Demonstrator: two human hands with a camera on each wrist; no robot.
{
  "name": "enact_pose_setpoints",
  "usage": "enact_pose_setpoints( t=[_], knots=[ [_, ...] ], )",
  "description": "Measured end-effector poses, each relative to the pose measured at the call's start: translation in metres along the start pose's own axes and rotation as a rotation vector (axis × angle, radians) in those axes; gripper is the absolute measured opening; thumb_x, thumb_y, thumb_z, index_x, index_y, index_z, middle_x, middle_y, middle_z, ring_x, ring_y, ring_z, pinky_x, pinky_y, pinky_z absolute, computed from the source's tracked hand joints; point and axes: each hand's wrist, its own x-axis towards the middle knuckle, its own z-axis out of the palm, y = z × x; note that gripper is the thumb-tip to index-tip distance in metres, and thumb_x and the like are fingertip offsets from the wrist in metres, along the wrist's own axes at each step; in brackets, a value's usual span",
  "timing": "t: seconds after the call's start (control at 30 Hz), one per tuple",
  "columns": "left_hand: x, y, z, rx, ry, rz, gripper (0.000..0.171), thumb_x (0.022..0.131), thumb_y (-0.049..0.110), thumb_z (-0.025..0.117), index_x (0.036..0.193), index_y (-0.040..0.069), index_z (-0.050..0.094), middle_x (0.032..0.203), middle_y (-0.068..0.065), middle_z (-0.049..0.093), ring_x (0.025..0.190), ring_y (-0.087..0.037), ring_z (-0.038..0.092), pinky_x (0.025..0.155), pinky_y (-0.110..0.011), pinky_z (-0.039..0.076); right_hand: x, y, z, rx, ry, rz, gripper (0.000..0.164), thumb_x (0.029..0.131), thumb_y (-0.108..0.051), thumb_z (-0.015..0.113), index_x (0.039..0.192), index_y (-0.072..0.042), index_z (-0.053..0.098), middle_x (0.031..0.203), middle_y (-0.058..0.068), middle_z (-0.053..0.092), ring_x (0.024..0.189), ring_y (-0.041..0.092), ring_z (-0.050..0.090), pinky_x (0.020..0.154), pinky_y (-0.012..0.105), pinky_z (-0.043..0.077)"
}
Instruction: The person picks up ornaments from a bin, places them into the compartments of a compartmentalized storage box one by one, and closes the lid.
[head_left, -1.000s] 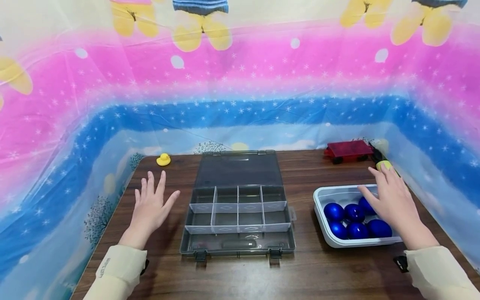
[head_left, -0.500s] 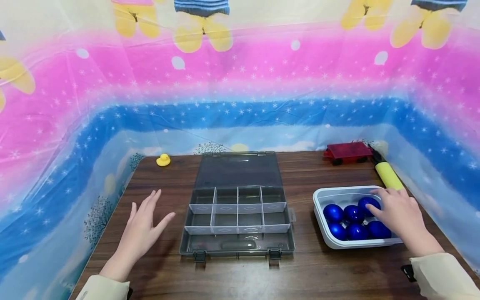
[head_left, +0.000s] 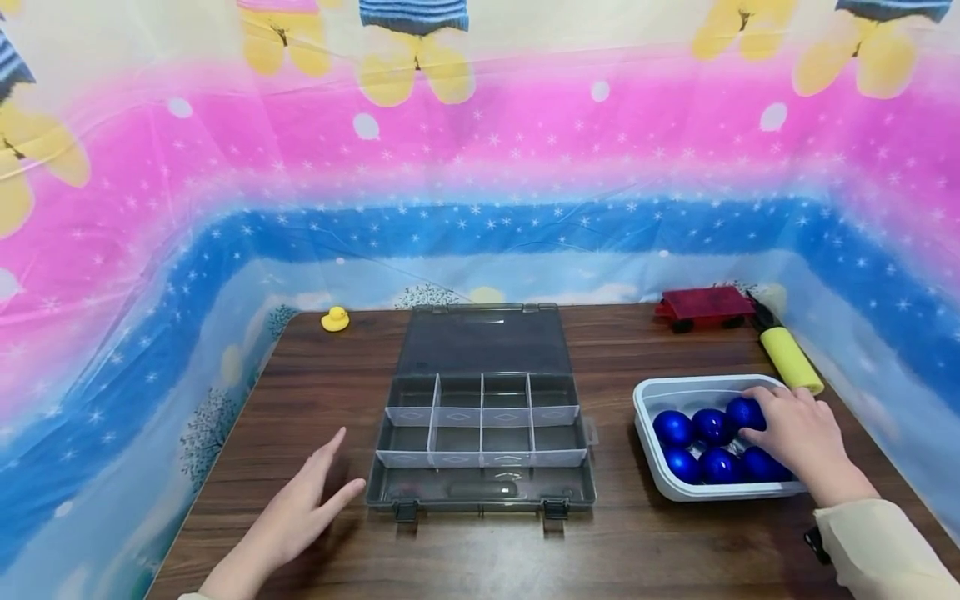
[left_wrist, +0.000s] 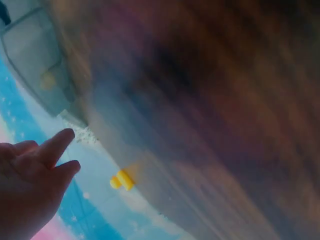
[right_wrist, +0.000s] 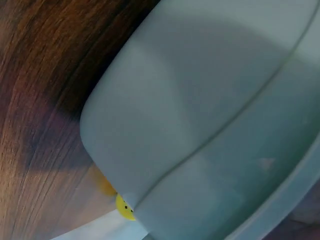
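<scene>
In the head view, several shiny blue balls lie in a white plastic tub at the right. My right hand reaches over its right side; thumb and index finger curl round the back right blue ball, the other fingers partly hidden. At the left, my left hand hovers with straight fingers, holding nothing, thumb towards a grey compartment box. This box lies with its lid folded back, white dividers inside. The right wrist view shows mostly the tub's outer wall.
A yellow rubber duck sits at the back left of the wooden table. Behind the tub stand a red toy cart and a yellow cylinder with a black end. Patterned cloth hangs along the back and sides.
My right hand has come down into the tub and closed in on the back right ball. My left hand has drawn back towards the table's front. The view has shifted slightly.
</scene>
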Motion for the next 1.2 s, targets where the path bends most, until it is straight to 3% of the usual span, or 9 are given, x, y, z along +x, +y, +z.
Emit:
enact_pose_setpoints(
  t=[0.33, 0.5, 0.8, 1.0, 1.2],
  knots=[
    [0.002, 0.002, 0.019, -0.045, -0.020, 0.025, 0.083, 0.092, 0.057, 0.054, 0.155, 0.014, 0.021, 0.153, -0.018, 0.027, 0.136, -0.039, 0.030, 0.103, -0.063, 0.029, 0.000, 0.004, 0.004, -0.018, 0.034, -0.002, 0.050, 0.071, -0.021, 0.086, 0.112, -0.001, 0.065, 0.102, 0.027, 0.061, 0.087, 0.045, 0.048, 0.069, 0.060, 0.039],
    [0.001, 0.001, 0.022, -0.040, -0.011, 0.039, 0.082, 0.092, 0.054, 0.057, 0.155, 0.015, 0.023, 0.152, -0.015, 0.030, 0.135, -0.044, 0.028, 0.104, -0.062, 0.027, -0.004, 0.001, 0.001, 0.004, 0.069, 0.029, 0.051, 0.071, -0.021, 0.086, 0.113, -0.001, 0.064, 0.107, 0.030, 0.059, 0.094, 0.048, 0.047, 0.069, 0.059, 0.038],
    [-0.001, 0.005, 0.021, -0.025, 0.010, 0.085, 0.077, 0.093, 0.047, 0.061, 0.153, 0.014, 0.028, 0.151, -0.010, 0.034, 0.134, -0.043, 0.032, 0.105, -0.060, 0.028, -0.011, -0.008, -0.019, -0.002, 0.196, 0.037, 0.056, 0.071, -0.023, 0.085, 0.116, 0.000, 0.061, 0.098, 0.030, 0.057, 0.082, 0.045, 0.045, 0.057, 0.049, 0.035],
    [-0.001, 0.006, 0.021, -0.013, 0.005, 0.120, 0.071, 0.094, 0.042, 0.061, 0.152, 0.012, 0.032, 0.149, -0.012, 0.037, 0.134, -0.043, 0.030, 0.106, -0.059, 0.026, -0.011, -0.018, -0.034, -0.012, 0.239, 0.026, 0.054, 0.071, -0.024, 0.085, 0.116, -0.003, 0.062, 0.105, 0.031, 0.057, 0.087, 0.046, 0.045, 0.058, 0.049, 0.035],
    [-0.001, 0.007, 0.022, -0.010, -0.002, 0.136, 0.067, 0.096, 0.039, 0.060, 0.151, 0.010, 0.034, 0.146, -0.018, 0.041, 0.134, -0.045, 0.030, 0.105, -0.060, 0.026, -0.009, -0.040, -0.049, -0.045, 0.303, -0.040, 0.056, 0.069, -0.024, 0.086, 0.116, -0.004, 0.063, 0.101, 0.029, 0.059, 0.082, 0.044, 0.047, 0.055, 0.048, 0.037]
  ],
)
